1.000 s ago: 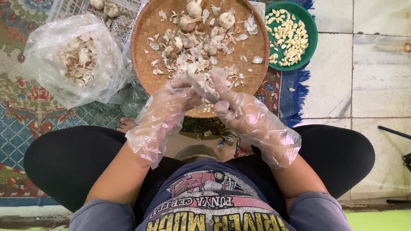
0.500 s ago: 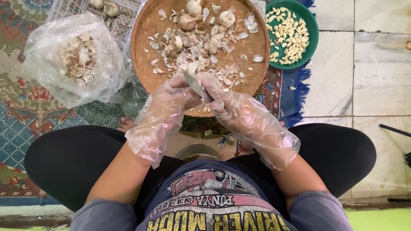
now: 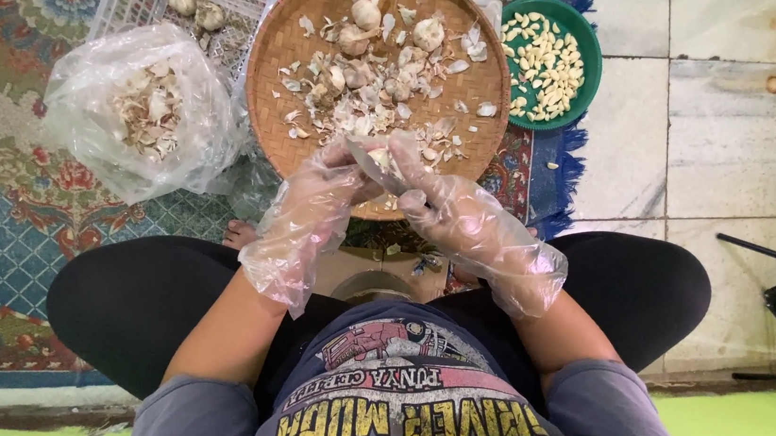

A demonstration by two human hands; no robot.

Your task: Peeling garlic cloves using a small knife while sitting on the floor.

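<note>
From the head camera, both hands wore loose clear plastic gloves and met over the near rim of the round woven bamboo tray [image 3: 280,56] strewn with garlic bulbs and skins. The left hand [image 3: 319,197] and right hand [image 3: 442,200] were closed together on a small pale garlic piece [image 3: 379,160]. A green bowl of peeled cloves [image 3: 590,43] stood just beside the tray; a clear plastic bag of skins [image 3: 147,114] lay opposite.

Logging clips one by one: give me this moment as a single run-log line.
left hand: gloved, on garlic clove | right hand: gloved, blade at clove | woven tray: bulbs, skins | green bowl: peeled cloves
</note>
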